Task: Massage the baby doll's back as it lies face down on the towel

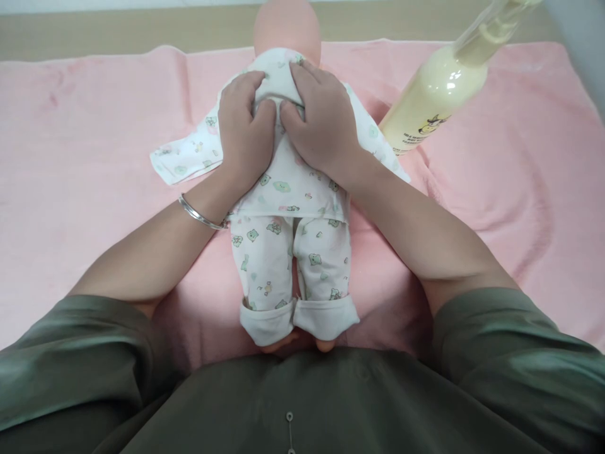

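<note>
A baby doll lies on its back or front, I cannot tell which, with its bald head pointing away from me. It wears a white shirt and matching trousers printed with small green and pink figures. My left hand, a silver bangle on its wrist, is on the left of the shirt's upper part. Opposite it, my right hand rests on the upper right. Both hands have curled fingers on the shirt near the neck, with a fold of cloth between them. The sleeves spread out to either side.
A pink blanket lies under the doll. To the right, a tall bottle of pale yellow liquid with a cartoon print leans in view beside the right sleeve. The trouser cuffs are turned up, and the doll's feet show near my dark green clothing.
</note>
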Demonstrator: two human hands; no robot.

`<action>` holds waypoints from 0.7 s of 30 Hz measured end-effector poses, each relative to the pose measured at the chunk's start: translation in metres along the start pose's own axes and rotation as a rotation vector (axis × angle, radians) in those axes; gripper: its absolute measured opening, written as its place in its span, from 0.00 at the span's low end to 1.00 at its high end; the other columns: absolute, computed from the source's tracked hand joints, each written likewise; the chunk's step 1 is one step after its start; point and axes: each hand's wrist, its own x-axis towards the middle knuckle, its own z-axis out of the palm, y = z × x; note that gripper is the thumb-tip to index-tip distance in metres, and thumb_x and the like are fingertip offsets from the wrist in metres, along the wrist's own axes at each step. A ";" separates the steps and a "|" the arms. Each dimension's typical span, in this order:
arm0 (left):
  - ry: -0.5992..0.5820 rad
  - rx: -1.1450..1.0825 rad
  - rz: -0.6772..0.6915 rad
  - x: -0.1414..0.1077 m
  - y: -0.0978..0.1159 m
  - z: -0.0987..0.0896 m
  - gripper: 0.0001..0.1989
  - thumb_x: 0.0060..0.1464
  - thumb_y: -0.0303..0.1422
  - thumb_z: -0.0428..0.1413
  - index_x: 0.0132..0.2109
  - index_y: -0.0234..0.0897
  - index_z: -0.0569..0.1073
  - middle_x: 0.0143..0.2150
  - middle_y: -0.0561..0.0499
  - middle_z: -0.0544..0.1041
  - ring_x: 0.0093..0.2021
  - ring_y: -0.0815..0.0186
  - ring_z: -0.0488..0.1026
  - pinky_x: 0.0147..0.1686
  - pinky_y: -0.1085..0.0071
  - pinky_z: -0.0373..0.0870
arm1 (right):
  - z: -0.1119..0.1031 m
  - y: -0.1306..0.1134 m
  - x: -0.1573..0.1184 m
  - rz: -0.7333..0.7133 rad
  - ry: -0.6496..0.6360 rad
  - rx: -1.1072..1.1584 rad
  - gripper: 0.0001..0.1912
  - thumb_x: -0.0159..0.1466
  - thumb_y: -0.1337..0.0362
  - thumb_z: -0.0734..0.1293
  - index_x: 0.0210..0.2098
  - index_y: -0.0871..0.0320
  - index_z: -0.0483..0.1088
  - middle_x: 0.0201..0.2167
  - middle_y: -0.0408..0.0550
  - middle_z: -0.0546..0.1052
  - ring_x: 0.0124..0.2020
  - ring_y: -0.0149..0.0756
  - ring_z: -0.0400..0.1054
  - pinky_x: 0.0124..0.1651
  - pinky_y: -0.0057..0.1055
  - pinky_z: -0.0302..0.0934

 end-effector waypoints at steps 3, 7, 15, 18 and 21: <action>0.020 -0.051 0.030 0.000 -0.003 0.000 0.19 0.55 0.23 0.54 0.50 0.47 0.76 0.59 0.48 0.80 0.62 0.54 0.73 0.68 0.53 0.68 | 0.000 -0.001 0.000 -0.022 0.022 0.015 0.24 0.65 0.58 0.56 0.57 0.47 0.72 0.63 0.48 0.77 0.67 0.47 0.68 0.71 0.46 0.62; 0.026 -0.058 0.024 0.000 -0.005 0.000 0.20 0.53 0.25 0.54 0.50 0.47 0.76 0.59 0.50 0.81 0.62 0.55 0.73 0.69 0.52 0.68 | -0.003 -0.005 -0.005 -0.029 0.055 0.006 0.19 0.68 0.59 0.56 0.54 0.46 0.71 0.61 0.47 0.78 0.63 0.46 0.70 0.69 0.43 0.63; 0.041 -0.044 0.049 -0.001 -0.003 0.000 0.21 0.54 0.21 0.53 0.52 0.43 0.78 0.58 0.47 0.81 0.61 0.55 0.74 0.67 0.53 0.70 | -0.002 -0.005 -0.005 -0.020 0.039 -0.027 0.22 0.68 0.61 0.56 0.58 0.51 0.70 0.61 0.51 0.78 0.64 0.46 0.69 0.70 0.42 0.62; 0.029 -0.035 0.018 0.001 -0.001 0.001 0.22 0.54 0.19 0.53 0.51 0.45 0.77 0.59 0.50 0.81 0.62 0.56 0.73 0.68 0.53 0.69 | -0.001 -0.004 -0.005 -0.038 0.044 -0.015 0.24 0.68 0.59 0.55 0.58 0.55 0.71 0.61 0.55 0.78 0.64 0.49 0.70 0.70 0.44 0.62; -0.007 0.036 -0.083 0.002 0.004 0.001 0.28 0.50 0.12 0.51 0.54 0.39 0.76 0.60 0.49 0.79 0.63 0.58 0.72 0.70 0.56 0.67 | -0.001 -0.004 -0.005 -0.043 0.070 0.015 0.25 0.68 0.57 0.54 0.58 0.55 0.72 0.60 0.54 0.79 0.62 0.49 0.70 0.68 0.44 0.63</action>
